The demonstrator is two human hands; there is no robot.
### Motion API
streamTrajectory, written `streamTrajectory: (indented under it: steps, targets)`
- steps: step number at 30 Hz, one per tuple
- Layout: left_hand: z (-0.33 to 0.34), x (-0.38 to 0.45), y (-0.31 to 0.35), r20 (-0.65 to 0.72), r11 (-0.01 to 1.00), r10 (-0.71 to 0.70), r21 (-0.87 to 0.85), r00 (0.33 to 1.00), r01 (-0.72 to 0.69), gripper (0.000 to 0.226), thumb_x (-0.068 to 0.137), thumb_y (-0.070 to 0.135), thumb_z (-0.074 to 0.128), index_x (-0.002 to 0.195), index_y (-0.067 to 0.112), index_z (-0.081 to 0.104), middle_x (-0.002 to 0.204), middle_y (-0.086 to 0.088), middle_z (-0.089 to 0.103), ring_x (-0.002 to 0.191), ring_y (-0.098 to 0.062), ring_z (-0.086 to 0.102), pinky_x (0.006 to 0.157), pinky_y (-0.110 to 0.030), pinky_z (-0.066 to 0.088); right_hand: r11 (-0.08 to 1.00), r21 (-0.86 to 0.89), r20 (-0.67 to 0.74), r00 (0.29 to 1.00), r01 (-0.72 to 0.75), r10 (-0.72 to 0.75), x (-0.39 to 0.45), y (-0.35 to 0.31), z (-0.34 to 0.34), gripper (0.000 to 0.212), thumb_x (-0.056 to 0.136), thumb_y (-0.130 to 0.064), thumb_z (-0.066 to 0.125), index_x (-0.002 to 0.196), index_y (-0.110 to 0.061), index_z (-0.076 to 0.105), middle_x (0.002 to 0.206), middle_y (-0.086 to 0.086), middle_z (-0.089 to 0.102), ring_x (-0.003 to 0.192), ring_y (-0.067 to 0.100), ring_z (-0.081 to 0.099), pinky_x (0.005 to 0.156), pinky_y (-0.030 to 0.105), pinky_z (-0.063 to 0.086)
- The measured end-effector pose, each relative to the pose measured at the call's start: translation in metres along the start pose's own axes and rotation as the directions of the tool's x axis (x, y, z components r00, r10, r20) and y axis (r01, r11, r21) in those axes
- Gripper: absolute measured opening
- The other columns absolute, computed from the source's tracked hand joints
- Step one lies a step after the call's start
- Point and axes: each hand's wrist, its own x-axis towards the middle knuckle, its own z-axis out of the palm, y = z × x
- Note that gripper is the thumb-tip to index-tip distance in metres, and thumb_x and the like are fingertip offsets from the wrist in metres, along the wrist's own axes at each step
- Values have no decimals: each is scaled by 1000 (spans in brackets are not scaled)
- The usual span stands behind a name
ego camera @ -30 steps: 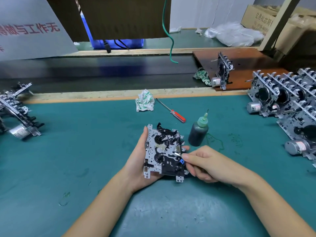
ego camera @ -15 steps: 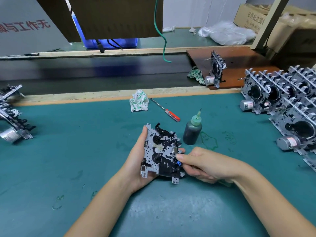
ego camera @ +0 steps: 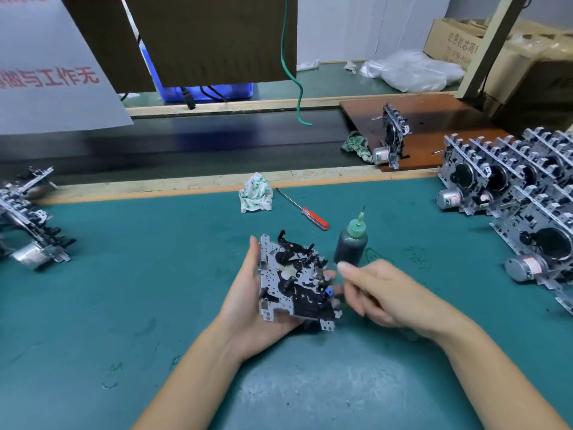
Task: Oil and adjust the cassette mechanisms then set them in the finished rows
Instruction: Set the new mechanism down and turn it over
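Observation:
My left hand [ego camera: 245, 305] grips a cassette mechanism [ego camera: 294, 283], a silver plate with black parts and a small blue piece, tilted up above the green mat [ego camera: 124, 290]. Just right of the mechanism, my right hand [ego camera: 381, 293] is blurred with its fingers loosely spread; it holds nothing and its fingertips are a little off the mechanism's right edge. A dark oil bottle [ego camera: 352, 246] with a green needle cap stands upright right behind that hand. Rows of mechanisms [ego camera: 511, 187] stand on edge at the right.
A red-handled screwdriver [ego camera: 305, 211] and a crumpled white rag [ego camera: 256, 197] lie behind the bottle. More mechanisms [ego camera: 28, 218] sit at the left edge. One mechanism [ego camera: 392, 136] stands on a brown board [ego camera: 434, 119] beside a green rag [ego camera: 356, 147]. A black conveyor [ego camera: 186, 141] runs behind.
My right hand has let go of the part at the mechanism's right edge and pulled back to the right. The left hand keeps its hold on the mechanism.

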Motion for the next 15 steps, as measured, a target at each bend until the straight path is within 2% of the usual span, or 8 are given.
streamTrajectory:
  steps: [2,4,6,7,9,11,13,15]
  targets:
    - [3,-4,0,19,992,13,-127,1000,-11,94,78,72,41,130,-5,53,128,-32,54,112,-49,56,83,-53,54,977,141,-263,957,162,-121,1,-2,-10,50,93,-40,39,52,-16,53,31,-2,31,28,11,21,36,14,23]
    - [6,-5,1,35,980,32,-198,999,-25,97,76,71,44,132,-7,46,128,-35,51,113,-53,53,85,-58,52,955,106,-570,804,276,-169,6,3,-18,40,100,-25,38,64,-16,51,35,-3,35,31,10,26,35,14,23]
    - [6,-4,1,42,970,42,-243,998,-31,97,74,71,46,132,-7,45,128,-37,51,113,-55,52,89,-61,48,973,-105,-738,639,206,-215,10,12,-22,32,101,-16,37,70,-18,47,40,-1,44,34,10,35,37,20,30]
    - [5,-4,1,39,965,47,-260,998,-35,97,73,70,47,131,-8,45,128,-37,50,113,-55,52,90,-61,46,968,-223,-761,601,113,-245,12,16,-23,31,100,-17,38,71,-20,48,44,-2,49,37,12,42,42,24,35]
    - [4,-4,0,29,960,50,-278,998,-39,98,73,70,49,131,-8,46,129,-38,49,114,-55,51,93,-60,46,892,-438,-732,622,-116,-279,13,21,-22,26,97,-22,44,73,-24,54,57,-5,59,57,21,57,57,33,42]
    - [0,-3,0,20,960,50,-276,999,-43,100,74,74,46,129,-9,51,130,-37,49,116,-54,51,96,-58,44,757,-601,-677,665,-254,-314,12,20,-19,13,92,-23,52,85,-26,62,80,-5,65,84,25,59,69,35,41]
    - [-3,-3,1,29,971,45,-236,999,-37,100,75,79,40,124,-7,57,131,-35,49,119,-50,51,97,-55,40,747,-646,-585,733,-161,-348,10,18,-19,26,82,-14,62,104,-29,61,97,-10,59,102,17,52,83,33,39]
    - [-6,-1,1,34,983,26,-185,999,-20,99,78,80,35,123,-6,58,133,-33,49,121,-46,51,101,-54,38,852,-521,-481,807,52,-343,8,15,-20,52,75,-10,72,112,-40,50,107,-19,56,110,5,48,93,26,35]
